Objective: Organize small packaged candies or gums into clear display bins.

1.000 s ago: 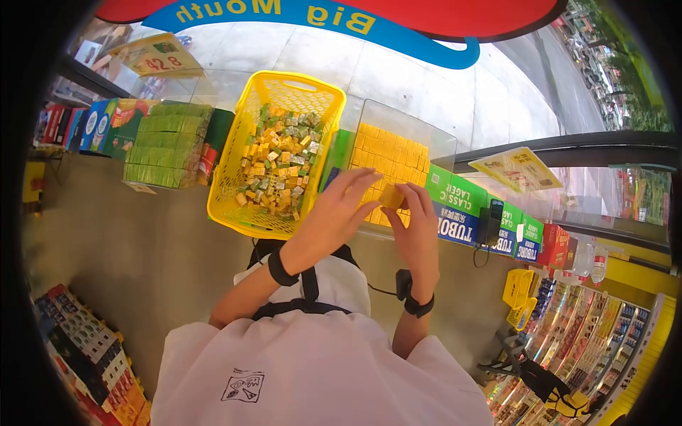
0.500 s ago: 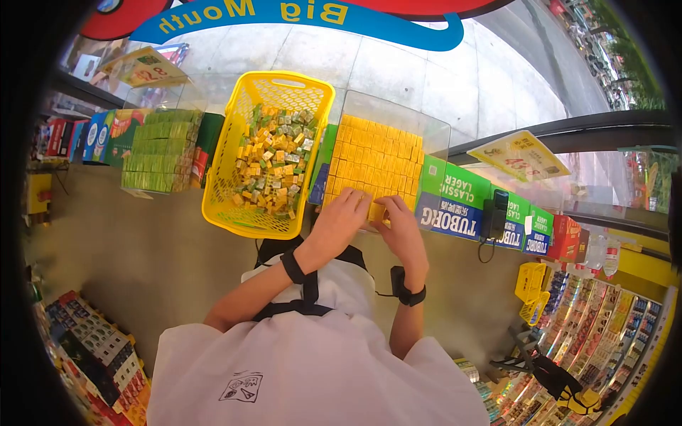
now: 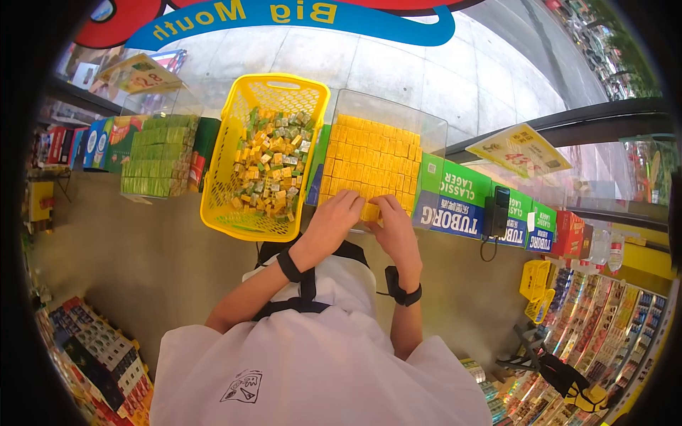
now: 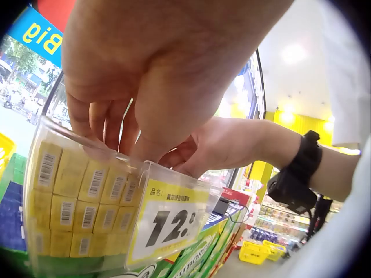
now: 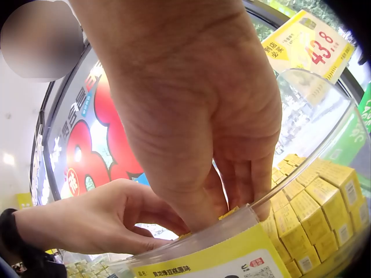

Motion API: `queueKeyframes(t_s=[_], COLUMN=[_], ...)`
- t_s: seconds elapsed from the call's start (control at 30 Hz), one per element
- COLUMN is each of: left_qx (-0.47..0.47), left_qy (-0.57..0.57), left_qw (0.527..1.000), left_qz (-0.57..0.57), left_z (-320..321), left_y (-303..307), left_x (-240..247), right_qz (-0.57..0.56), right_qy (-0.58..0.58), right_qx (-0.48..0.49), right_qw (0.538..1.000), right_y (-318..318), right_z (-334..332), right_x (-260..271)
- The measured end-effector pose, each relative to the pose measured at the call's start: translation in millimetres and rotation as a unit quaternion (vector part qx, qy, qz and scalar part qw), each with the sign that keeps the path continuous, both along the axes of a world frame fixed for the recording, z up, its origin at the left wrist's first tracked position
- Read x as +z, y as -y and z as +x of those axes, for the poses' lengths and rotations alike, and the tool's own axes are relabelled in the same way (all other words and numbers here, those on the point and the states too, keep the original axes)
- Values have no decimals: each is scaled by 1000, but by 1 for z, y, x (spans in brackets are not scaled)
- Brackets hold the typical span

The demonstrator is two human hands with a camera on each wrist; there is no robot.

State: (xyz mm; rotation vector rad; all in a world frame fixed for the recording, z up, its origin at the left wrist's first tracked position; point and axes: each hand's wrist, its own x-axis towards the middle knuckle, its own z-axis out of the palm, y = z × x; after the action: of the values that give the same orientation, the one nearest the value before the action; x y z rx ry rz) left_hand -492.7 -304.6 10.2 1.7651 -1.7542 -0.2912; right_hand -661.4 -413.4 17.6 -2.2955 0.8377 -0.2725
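Observation:
A clear plastic bin [image 5: 304, 174] holds tight rows of small yellow boxes [image 3: 373, 156]. At its near edge, my left hand [image 3: 330, 227] and right hand [image 3: 394, 234] meet over one small yellow box [image 3: 371, 211], which they pinch between thumbs and fingers. Fingers of both hands reach down behind the front wall in the wrist views, and that wall and the hands hide most of the box. A price label [image 4: 168, 220] reading 12.8 hangs on the bin's front. Barcodes on the stacked box ends show through the plastic.
Left of the bin stands a yellow basket [image 3: 213, 202] of loose yellow and green small boxes. Farther left is a clear bin of green packs [image 3: 160, 156]. Tuborg beer cartons [image 3: 451, 188] line the right, with a black phone-like device [image 3: 499, 206] against them. A window lies behind.
Both hands have come down and toward me with the yellow box, from above the rows to the bin's near edge. In the last half second they have barely moved.

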Motion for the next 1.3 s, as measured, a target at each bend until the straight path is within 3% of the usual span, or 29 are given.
queueKeyframes(t_s=[0.87, 1.3], left_qx=[-7, 20], left_qy=[28, -59], left_qw=[999, 996], left_qz=[39, -61], left_z=[1, 25], left_y=[5, -21], left_x=[-17, 39], right_qz=[-6, 52], right_qy=[-1, -21], right_qx=[16, 0], right_qw=[1000, 998], right_y=[4, 5], right_z=[-2, 3], right_x=[-3, 14])
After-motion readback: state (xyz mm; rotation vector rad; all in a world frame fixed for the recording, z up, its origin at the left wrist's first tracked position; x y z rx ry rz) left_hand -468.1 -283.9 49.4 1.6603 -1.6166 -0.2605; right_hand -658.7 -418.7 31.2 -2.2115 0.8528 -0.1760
